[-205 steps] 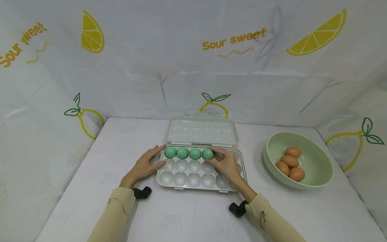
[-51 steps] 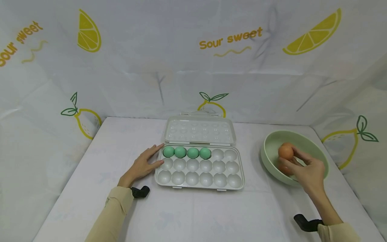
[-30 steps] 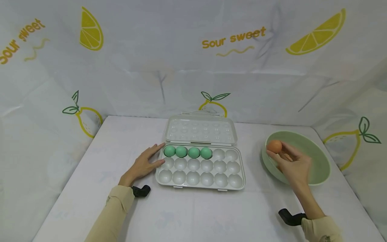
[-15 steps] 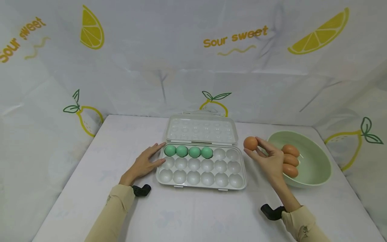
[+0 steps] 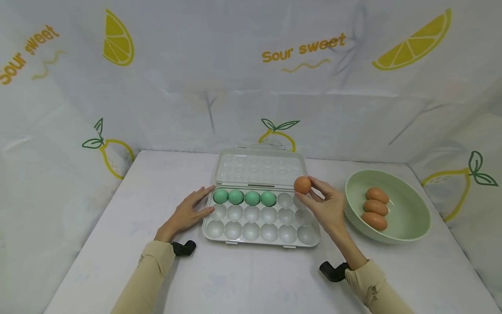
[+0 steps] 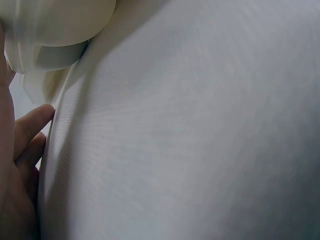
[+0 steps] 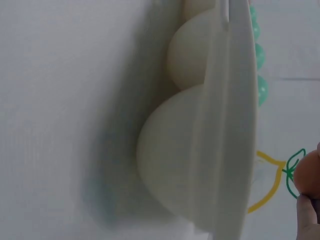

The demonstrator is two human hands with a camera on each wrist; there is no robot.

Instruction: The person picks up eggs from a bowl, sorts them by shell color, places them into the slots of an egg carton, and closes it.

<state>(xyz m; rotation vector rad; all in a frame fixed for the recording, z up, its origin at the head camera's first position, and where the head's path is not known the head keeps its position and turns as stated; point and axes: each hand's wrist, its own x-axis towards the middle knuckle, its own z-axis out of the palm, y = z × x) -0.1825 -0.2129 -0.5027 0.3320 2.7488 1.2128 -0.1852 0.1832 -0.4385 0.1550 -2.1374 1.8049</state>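
Observation:
A brown egg point(image 5: 302, 185) is pinched between the thumb and fingers of my right hand point(image 5: 328, 207), above the back right corner of the egg tray point(image 5: 260, 243). In the right wrist view that egg point(image 7: 307, 174) shows at the right edge, past the tray's side point(image 7: 227, 130). Several green eggs point(image 5: 252, 198) fill the left part of the tray's back row; the other cups that show hold nothing. My left hand point(image 5: 187, 214) rests at the tray's left edge with fingers extended. Its fingers point(image 6: 35, 127) lie by the tray's underside point(image 6: 62, 27) in the left wrist view.
To the right stands a light green bowl point(image 5: 412, 209) with three brown eggs point(image 5: 375, 207) in it. The tray's clear lid point(image 5: 260, 168) lies folded back behind it. A printed cloth point(image 5: 188, 109) hangs behind the white table point(image 5: 251, 279).
My right hand has let go of a green egg in the tray, taken a brown egg from the bowl and carried it left over the tray. The left hand stays put.

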